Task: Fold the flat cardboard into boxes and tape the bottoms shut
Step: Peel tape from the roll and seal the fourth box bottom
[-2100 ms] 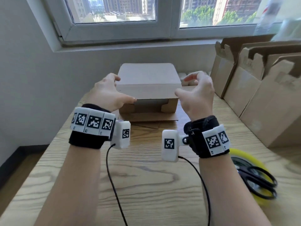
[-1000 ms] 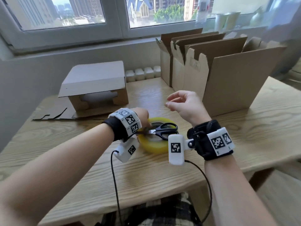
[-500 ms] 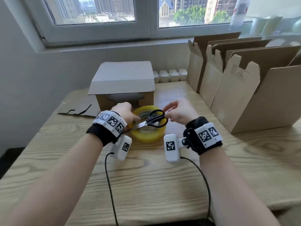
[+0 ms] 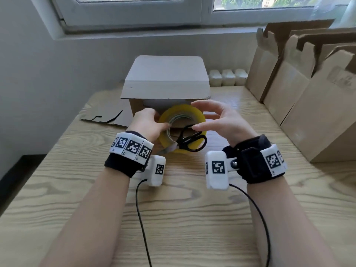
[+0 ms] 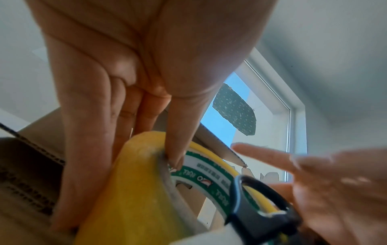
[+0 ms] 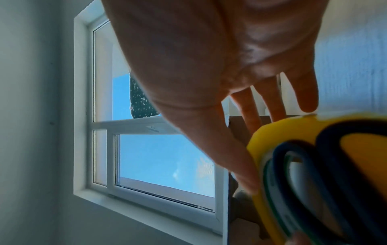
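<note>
Tape roll [image 4: 181, 120] now lifted with scissors [image 4: 189, 140] | left hand [image 4: 146, 123] grips both | right hand [image 4: 221, 120] released

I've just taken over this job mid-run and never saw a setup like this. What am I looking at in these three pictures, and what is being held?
No machine here: a person works with bare hands, wearing a camera on the head and one on each wrist. The wide picture is the head view, looking down at a wooden table. The other two look along each hand from the wrist.

On the table stands a folded box, bottom up, its flaps not yet taped. More boxes stand at the right, and flat cardboard lies at the left.

The left hand holds the yellow tape roll with its thumb hooked inside the core, and black scissors against it. The right hand is open, its fingers spread at the roll's rim.
</note>
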Available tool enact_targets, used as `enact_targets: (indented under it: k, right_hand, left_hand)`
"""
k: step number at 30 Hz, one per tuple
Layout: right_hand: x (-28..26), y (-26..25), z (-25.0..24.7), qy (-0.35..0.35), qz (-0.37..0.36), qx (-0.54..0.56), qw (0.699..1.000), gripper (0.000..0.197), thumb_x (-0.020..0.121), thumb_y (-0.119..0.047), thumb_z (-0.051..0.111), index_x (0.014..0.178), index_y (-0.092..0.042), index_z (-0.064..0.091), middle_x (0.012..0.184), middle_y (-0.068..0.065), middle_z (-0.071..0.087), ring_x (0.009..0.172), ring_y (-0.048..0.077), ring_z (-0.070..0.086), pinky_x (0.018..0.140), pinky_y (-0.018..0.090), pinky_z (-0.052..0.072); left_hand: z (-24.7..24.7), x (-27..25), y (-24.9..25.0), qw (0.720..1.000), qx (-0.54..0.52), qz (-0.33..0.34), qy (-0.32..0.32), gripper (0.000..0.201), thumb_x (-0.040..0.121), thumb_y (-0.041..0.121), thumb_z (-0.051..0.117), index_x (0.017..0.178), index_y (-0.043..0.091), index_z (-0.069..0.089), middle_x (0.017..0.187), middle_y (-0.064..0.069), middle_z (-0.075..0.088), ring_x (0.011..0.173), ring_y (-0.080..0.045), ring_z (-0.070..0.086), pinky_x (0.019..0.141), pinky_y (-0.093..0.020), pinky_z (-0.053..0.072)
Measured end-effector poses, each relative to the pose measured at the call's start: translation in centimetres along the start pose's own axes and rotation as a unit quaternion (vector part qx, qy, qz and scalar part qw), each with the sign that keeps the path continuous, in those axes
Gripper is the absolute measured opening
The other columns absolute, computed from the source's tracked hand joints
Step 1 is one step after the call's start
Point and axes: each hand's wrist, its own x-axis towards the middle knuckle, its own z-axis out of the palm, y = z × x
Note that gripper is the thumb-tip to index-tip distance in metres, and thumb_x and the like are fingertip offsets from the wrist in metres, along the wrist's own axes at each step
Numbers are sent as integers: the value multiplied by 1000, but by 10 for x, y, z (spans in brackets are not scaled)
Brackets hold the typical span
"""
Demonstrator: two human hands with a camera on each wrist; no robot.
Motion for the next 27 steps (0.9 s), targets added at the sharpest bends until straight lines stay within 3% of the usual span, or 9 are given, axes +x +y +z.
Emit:
enact_targets:
  k: [4,9,14,18,19,21,23,25,27]
  right_hand:
    - [-3,13,9,40,-14,-63,997,50,85,1,70,122,-31,61,118,-18,59,119,20,58,97,29,48]
    - [-3,17,17,108,-35,-76,991,71,88,-5,70,147,-28,36,127,3,59,105,20,65,89,37,58]
    - [-4,14,19,126,-22,2,992,56,89,-16,73,140,-15,50,105,5,68,81,9,65,62,15,50]
    - [0,13,14,193,69,187,961,30,93,-19,66,123,-18,63,93,1,69,63,11,57,52,25,44]
    - [0,11,13,211,96,246,941,21,94,-20,64,115,-20,66,88,1,68,60,12,57,51,27,45]
    - [-2,8,8,219,147,339,903,10,94,-24,61,99,-17,66,75,2,67,51,12,59,44,23,47]
    - [-6,6,5,188,174,402,879,22,93,-33,62,99,-12,63,70,4,65,48,12,59,39,20,46]
    - [-7,7,4,154,180,409,881,39,94,-46,59,106,-9,60,72,7,63,48,13,59,39,19,47]
    - [-6,8,7,164,173,362,901,45,98,-52,50,99,-9,59,66,8,58,43,14,54,37,19,43]
  left_hand:
    - [-5,-6,1,998,12,20,66,40,85,40,74,111,12,63,105,-5,66,94,-21,59,80,-34,48]
    - [-9,-18,5,989,-5,60,136,40,86,36,74,116,11,62,101,-1,65,90,-18,56,79,-29,44]
    - [-16,-25,4,980,-147,78,107,32,78,35,82,103,22,68,89,7,69,88,-16,68,81,-40,59]
    - [-21,-29,9,947,-310,72,34,17,85,24,75,99,20,69,102,-8,73,93,-24,72,78,-34,61]
    - [-21,-31,13,941,-331,72,10,20,86,27,73,103,18,68,106,-10,72,93,-23,71,78,-29,60]
    - [-17,-34,17,939,-329,86,-52,51,79,49,76,118,19,63,116,-7,69,101,-19,68,85,-26,56]
    - [-10,-36,18,936,-317,113,-107,91,62,69,74,136,21,50,124,1,65,110,-7,64,93,-20,49]
    - [-2,-40,18,938,-304,113,-125,111,49,85,70,137,24,44,125,6,62,108,1,61,96,-16,43]
    - [5,-43,18,927,-333,93,-144,104,44,92,65,125,27,53,122,6,64,110,-5,60,104,-25,39]
